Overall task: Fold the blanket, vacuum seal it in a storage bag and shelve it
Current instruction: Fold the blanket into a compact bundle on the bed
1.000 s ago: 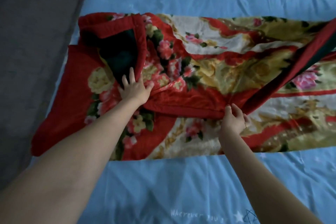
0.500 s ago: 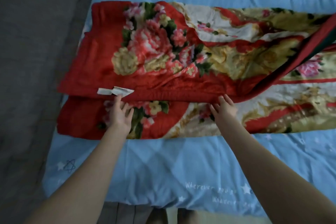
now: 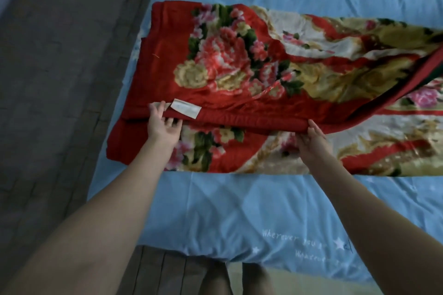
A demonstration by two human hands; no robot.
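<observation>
Blanket (image 3: 239, 64), red with large pink and cream flowers, lies folded lengthwise across the bed (image 3: 239, 211), spanning from the bed's left edge toward its right side and running out of view there. Its upper layer is folded toward the person, and that layer's red hem stops short of the lower layer's near border, so a strip of the lower layer shows along the side nearest the person. A white label (image 3: 187, 108) sits on the upper layer close to the hem, near the blanket's left end.

Left hand (image 3: 163, 124) rests at the hem just beside the label, its fingers fairly straight and spread, their tips touching the fold and the label's left tab. Right hand (image 3: 311, 139) is at the hem farther right; its fingers reach up to the edge and seem to tuck under it, but whether they pinch the cloth cannot be told.

Beyond the bed's left edge lies a grey floor (image 3: 60, 79). White printed lettering (image 3: 302, 244) and stars mark the blue sheet near the bed's near edge.
</observation>
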